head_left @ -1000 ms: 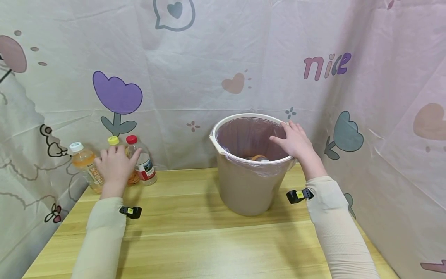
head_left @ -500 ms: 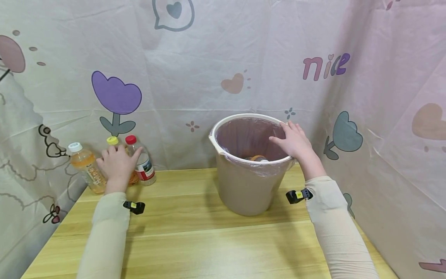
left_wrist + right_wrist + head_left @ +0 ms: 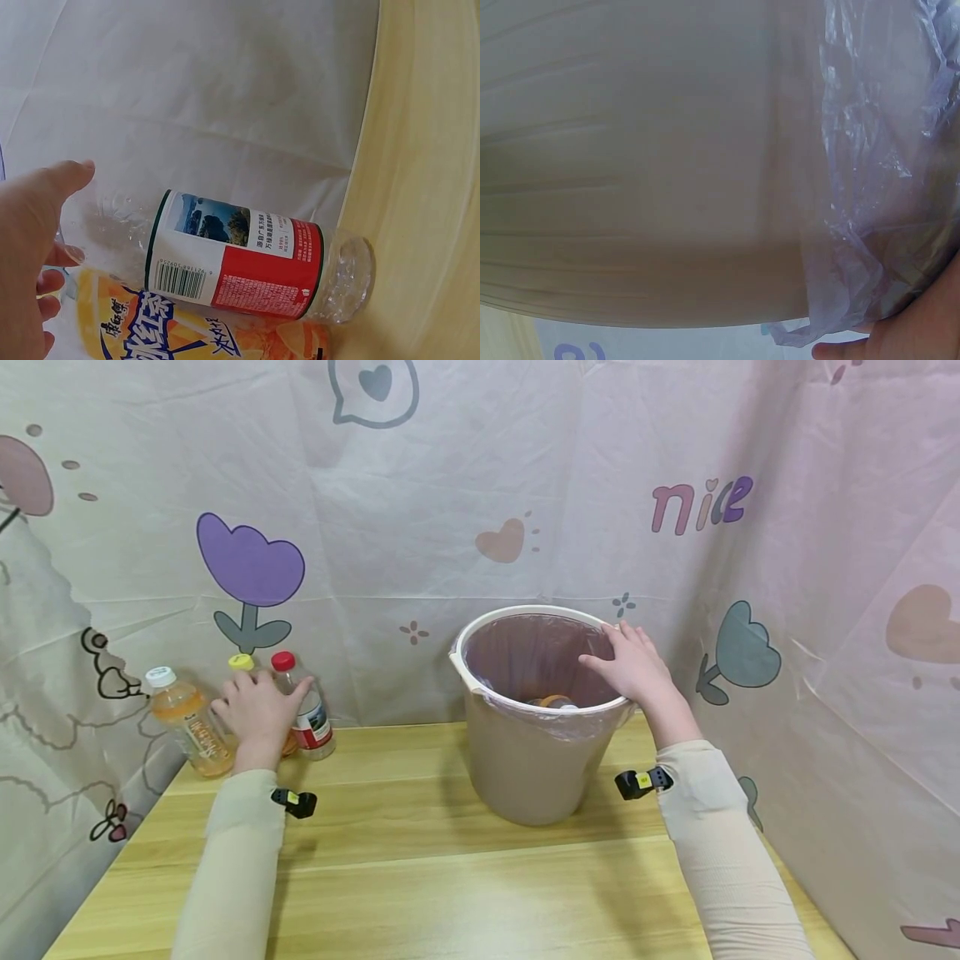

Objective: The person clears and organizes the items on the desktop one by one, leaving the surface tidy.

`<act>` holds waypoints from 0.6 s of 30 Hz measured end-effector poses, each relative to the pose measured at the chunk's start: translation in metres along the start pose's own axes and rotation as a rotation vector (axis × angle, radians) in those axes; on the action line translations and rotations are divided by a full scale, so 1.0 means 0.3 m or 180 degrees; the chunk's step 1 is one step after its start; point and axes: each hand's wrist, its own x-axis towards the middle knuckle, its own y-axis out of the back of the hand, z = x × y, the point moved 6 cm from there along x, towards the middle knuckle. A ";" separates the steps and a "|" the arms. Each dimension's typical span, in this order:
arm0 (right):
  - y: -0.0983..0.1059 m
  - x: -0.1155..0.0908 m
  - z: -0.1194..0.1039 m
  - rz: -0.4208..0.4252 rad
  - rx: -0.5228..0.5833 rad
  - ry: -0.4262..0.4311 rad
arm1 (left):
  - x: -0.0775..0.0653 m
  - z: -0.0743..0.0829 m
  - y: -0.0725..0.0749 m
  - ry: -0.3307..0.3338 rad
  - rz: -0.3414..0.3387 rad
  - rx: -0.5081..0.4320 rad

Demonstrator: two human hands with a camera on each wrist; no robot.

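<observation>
My left hand (image 3: pixel 258 712) reaches over the bottles at the back left, fingers spread and lightly bent. In the left wrist view, its thumb and fingers (image 3: pixel 73 253) lie on either side of the upper part of a clear plastic water bottle (image 3: pixel 232 255) with a red and white label. Behind that stands a yellow-capped iced tea bottle (image 3: pixel 180 330), mostly covered by the hand in the head view. A white-capped bottle of orange drink (image 3: pixel 197 735) leans left of the hand. My right hand (image 3: pixel 636 667) rests extended on the rim of a beige trash bin (image 3: pixel 517 768).
A clear plastic liner (image 3: pixel 862 150) hangs over the bin's white rim. Inside the bin lies a bottle (image 3: pixel 557 702) showing some orange. The wooden table (image 3: pixel 420 893) meets a patterned cloth backdrop (image 3: pixel 390 527) behind and at both sides.
My left hand has shifted slightly right, away from the white-capped bottle and toward the red-capped water bottle. The right hand and the bin have stayed in place.
</observation>
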 end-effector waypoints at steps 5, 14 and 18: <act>0.002 0.000 -0.001 0.0020 -0.0028 0.0024 | -0.012 0.008 0.002 -0.0075 0.0089 -0.0056; 0.004 -0.004 -0.003 0.0009 0.0007 0.0011 | -0.022 0.023 -0.004 -0.0187 0.0112 -0.0078; 0.003 -0.004 -0.003 0.0010 0.0005 0.0011 | -0.029 0.032 -0.007 -0.0210 0.0034 -0.0068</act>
